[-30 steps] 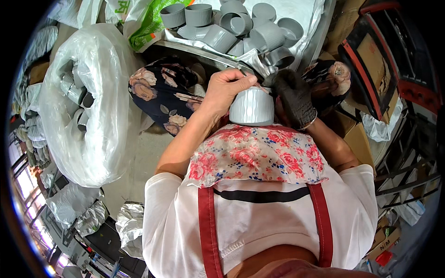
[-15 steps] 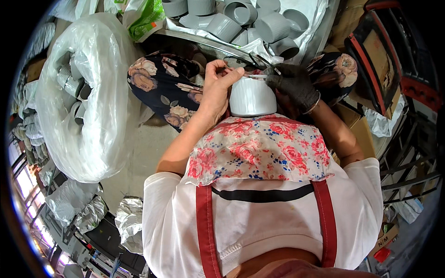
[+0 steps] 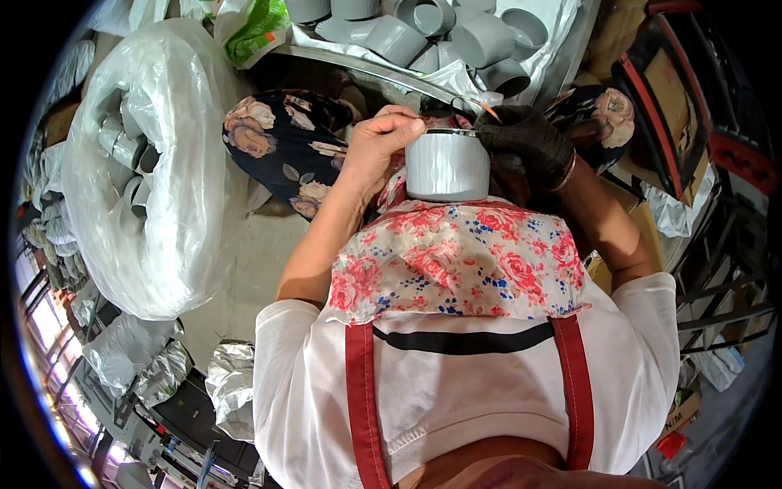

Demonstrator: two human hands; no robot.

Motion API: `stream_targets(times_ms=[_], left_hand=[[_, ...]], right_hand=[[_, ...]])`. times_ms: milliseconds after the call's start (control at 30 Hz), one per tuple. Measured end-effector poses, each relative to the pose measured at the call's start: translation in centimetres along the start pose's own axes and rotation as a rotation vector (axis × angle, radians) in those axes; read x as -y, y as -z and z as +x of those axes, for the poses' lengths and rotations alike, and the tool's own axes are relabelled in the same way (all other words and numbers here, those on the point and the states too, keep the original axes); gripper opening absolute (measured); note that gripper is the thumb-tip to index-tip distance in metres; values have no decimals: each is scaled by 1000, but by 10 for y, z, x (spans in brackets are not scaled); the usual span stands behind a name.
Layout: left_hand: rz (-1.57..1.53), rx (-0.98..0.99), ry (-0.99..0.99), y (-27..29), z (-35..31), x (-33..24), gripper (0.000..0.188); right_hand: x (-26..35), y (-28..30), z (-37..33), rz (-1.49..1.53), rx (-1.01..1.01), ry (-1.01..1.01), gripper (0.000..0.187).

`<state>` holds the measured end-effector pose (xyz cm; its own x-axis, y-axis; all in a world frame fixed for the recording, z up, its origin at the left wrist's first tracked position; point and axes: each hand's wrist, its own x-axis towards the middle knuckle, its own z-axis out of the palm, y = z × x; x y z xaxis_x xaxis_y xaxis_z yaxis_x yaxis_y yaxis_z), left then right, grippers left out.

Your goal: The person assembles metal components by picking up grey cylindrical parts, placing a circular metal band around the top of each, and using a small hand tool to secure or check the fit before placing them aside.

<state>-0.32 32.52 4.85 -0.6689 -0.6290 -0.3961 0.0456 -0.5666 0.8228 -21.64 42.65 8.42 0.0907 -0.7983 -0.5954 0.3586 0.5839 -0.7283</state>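
Note:
A light grey, glossy, round cup-shaped piece [image 3: 447,169] with a dark line at its upper rim rests upright against my floral apron [image 3: 456,253]. My bare left hand [image 3: 381,148] pinches its rim at the left, thumb on top and fingers curled. At the right side of the rim is my right hand [image 3: 529,145] in a black glove, curled around what look like small scissors [image 3: 465,104]. Only a thin dark loop with an orange edge shows of them; the blades are hidden.
Several similar grey pieces [image 3: 482,41] lie in a lined metal tray [image 3: 358,63] beyond my knees. To the left stands a clear plastic bag [image 3: 191,204] with more of them inside. A red-and-black frame [image 3: 664,122] stands at the right, near cardboard.
The scissors' metal blade, earlier seen across the rim, no longer shows. My right hand has shifted slightly right; my left hand has lowered its fingers at the rim.

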Motion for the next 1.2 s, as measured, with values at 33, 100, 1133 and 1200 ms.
stream_targets(times_ms=[33, 100, 1133, 1200], left_hand=[[-39, 6, 31, 0, 0, -1, 11], [-118, 20, 95, -1, 0, -4, 11], [-263, 6, 236, -38, -41, -46, 4], [-224, 6, 243, -38, -41, -46, 7]], right_hand=[[-4, 0, 1, 31, -1, 9, 23], [-4, -1, -1, 55, -5, 25, 22], [16, -34, -28, -400, -25, 283, 24], [22, -33, -23, -619, 13, 395, 25]])
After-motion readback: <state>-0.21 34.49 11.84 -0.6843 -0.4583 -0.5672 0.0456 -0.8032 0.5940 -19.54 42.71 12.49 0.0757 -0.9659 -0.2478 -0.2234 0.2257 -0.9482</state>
